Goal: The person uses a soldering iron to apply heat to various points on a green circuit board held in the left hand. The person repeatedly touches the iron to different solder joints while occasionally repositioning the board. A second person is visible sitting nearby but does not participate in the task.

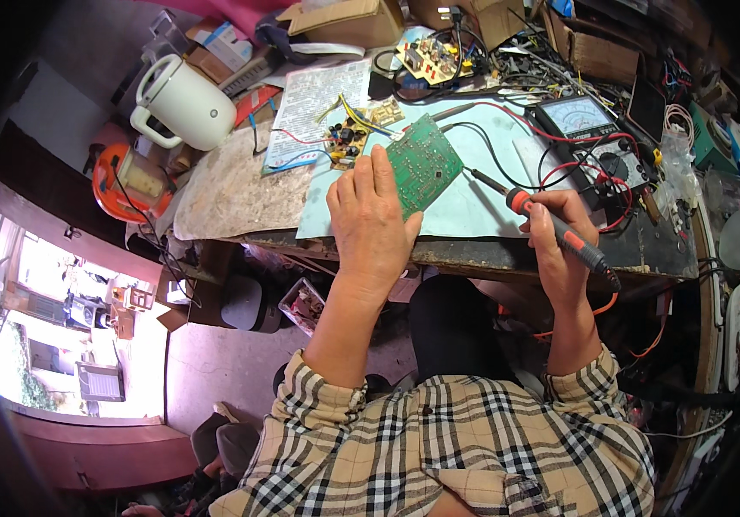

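Note:
A green circuit board (424, 165) is tilted up over the pale blue sheet, its solder side facing me. My left hand (370, 211) grips it along its left edge, thumb at the bottom corner. In my right hand (562, 233) is a soldering iron (521, 204) with a red and black handle, fingers wrapped round it. The iron's tip points at the board's right edge; whether it touches I cannot tell. Yellow and dark wires run from behind the board to a smaller board (347, 142) with components, lying just left of it.
An analog multimeter (578, 116) with red and black leads lies to the right. A white kettle (185, 108) and an orange basin (110, 185) stand left. Another component board (433, 60), cardboard boxes (348, 26) and tangled cables crowd the back. A printed sheet (305, 108) lies behind.

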Available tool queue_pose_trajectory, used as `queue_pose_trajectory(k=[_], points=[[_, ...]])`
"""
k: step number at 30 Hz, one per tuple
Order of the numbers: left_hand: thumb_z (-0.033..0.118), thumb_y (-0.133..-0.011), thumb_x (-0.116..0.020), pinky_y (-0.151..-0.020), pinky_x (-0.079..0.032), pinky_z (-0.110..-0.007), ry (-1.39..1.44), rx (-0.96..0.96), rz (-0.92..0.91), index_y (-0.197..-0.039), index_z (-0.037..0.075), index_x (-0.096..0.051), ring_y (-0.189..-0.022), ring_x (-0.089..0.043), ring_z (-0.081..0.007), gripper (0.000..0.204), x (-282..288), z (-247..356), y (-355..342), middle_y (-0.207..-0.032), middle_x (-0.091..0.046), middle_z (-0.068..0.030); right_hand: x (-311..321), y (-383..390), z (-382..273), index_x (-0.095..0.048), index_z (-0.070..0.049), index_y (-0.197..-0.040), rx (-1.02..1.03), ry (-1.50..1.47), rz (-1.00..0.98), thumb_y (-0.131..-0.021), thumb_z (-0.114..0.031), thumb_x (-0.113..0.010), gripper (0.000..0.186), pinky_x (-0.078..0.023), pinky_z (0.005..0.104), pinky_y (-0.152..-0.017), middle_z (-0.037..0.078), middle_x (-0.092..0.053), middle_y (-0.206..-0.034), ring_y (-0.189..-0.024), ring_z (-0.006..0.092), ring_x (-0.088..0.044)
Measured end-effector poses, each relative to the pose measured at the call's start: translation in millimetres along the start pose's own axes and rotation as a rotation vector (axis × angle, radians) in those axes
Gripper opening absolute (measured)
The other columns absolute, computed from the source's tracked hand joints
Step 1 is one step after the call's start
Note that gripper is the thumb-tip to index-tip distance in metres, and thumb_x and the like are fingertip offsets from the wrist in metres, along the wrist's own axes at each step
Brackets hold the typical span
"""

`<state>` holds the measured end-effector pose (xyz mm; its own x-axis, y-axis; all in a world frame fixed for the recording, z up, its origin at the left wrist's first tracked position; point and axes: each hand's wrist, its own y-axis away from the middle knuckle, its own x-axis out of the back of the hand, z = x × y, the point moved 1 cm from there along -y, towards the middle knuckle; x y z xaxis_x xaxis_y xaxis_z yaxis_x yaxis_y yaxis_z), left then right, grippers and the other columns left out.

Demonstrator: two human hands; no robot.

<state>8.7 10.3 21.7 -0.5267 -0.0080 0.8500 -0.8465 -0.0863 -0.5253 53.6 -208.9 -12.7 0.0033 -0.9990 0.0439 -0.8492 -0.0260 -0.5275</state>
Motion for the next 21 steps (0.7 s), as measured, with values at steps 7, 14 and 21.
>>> queue_pose_trajectory(k=[7, 14, 21], points=[[0.021, -0.065, -0.086, -0.097, -0.044, -0.046, 0.142, 0.096, 0.035, -0.146, 0.004, -0.035, -0.114, -0.049, -0.0353, 0.097, -12.7, -13.6, 9.2, -0.126, -0.043, -0.0197, 0.7, 0.0, 0.0, -0.063, 0.001, -0.095, 0.027, 0.067, -0.050, -0.094, -0.012, -0.063, 0.013, -0.041, 0.0223, -0.056, 0.001, -0.060, -0.071, -0.062, 0.0051, -0.050], [0.018, -0.066, -0.086, -0.089, -0.053, -0.042, 0.371, 0.179, -0.002, -0.147, 0.004, -0.031, -0.111, -0.054, -0.0399, 0.099, -13.6, -15.5, 11.4, -0.124, -0.040, -0.0213, 4.0, 3.3, -1.9, -0.060, 0.003, -0.102, -0.002, -0.255, 0.059, -0.097, -0.014, -0.059, 0.018, -0.048, 0.0217, -0.061, 0.007, -0.064, -0.084, -0.063, 0.0079, -0.057], [0.015, -0.068, -0.085, -0.090, -0.052, -0.045, 0.367, 0.029, 0.040, -0.143, 0.004, -0.036, -0.111, -0.054, -0.0408, 0.091, -7.9, -15.6, 14.6, -0.126, -0.041, -0.0191, 2.1, -27.8, -14.3, -0.062, 0.003, -0.106, -0.133, -0.371, -0.077, -0.099, -0.017, -0.057, 0.022, -0.052, 0.0290, -0.066, 0.007, -0.061, -0.079, -0.064, 0.0116, -0.058]])
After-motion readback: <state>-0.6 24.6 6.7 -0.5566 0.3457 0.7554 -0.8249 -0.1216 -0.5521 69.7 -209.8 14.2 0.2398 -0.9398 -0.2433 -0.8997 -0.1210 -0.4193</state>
